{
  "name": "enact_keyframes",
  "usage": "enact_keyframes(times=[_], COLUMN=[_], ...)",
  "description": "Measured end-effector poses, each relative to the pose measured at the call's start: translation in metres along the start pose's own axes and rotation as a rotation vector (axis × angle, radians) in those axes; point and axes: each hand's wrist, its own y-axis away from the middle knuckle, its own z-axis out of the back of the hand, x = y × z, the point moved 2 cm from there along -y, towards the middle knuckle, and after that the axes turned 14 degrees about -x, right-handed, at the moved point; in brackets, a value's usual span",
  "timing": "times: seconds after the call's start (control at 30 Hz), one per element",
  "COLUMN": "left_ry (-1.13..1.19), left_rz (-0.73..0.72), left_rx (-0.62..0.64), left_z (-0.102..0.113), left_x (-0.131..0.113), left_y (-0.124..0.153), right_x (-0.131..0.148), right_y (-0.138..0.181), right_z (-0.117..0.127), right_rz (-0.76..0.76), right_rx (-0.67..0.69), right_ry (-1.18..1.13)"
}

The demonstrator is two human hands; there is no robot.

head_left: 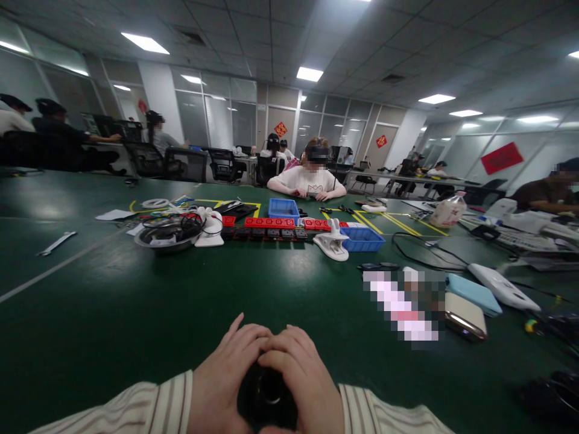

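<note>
The fingers (289, 345) of both hands are curved and lie mostly side by side; those of the right hand (312, 380) overlap those of the left hand (217, 380) at the top, and one left finger is raised slightly apart. Together they enclose a glossy black rounded object (268, 401), located at the near edge of the view between the palms; its underside is hidden. The step in hand is judged to be a two-handed steadying hold; any move from it would call for even pressure from both sides, since the smooth surface may slip. Striped fabric sleeves (174, 395) end at the wrists. Beyond, the table (181, 301) is dark green, flat and slightly reflective. Taking the black object as centre, a row of red and black rectangular plastic blocks (269, 223) lies at 12 o'clock; a white plastic clip (333, 247) and an open blue plastic tray (367, 243) at 1; a rounded cream case with a shiny edge (465, 314) between 2 and 3; a slim metal wrench (56, 243) at 10; and a polished metal bowl (165, 246) holding tangled cables near 11.
</note>
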Motion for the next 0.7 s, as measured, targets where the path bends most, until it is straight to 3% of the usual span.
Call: enact_keyframes(times=[0.13, 0.27, 0.37, 0.57, 0.7], left_ry=[-0.106, -0.144, -0.087, 0.034, 0.072], left_rz=[0.024, 0.059, 0.091, 0.126, 0.125], left_rx=[-0.083, -0.037, 0.002, 0.13, 0.137], left_z=[-0.001, -0.002, -0.001, -0.002, -0.002], left_x=[-0.012, -0.016, -0.012, 0.0, 0.004], left_y=[0.001, 0.0, -0.002, -0.006, -0.005], right_x=[0.0, 0.0, 0.003, 0.005, 0.002], right_y=[0.004, 0.01, 0.008, -0.002, -0.001], right_z=[-0.008, -0.016, -0.015, -0.007, -0.006], right_rz=[-0.162, -0.228, -0.147, 0.178, 0.289], right_rx=[-0.036, -0.024, 0.023, 0.104, 0.152], right_ry=[0.059, 0.127, 0.09, 0.017, 0.031])
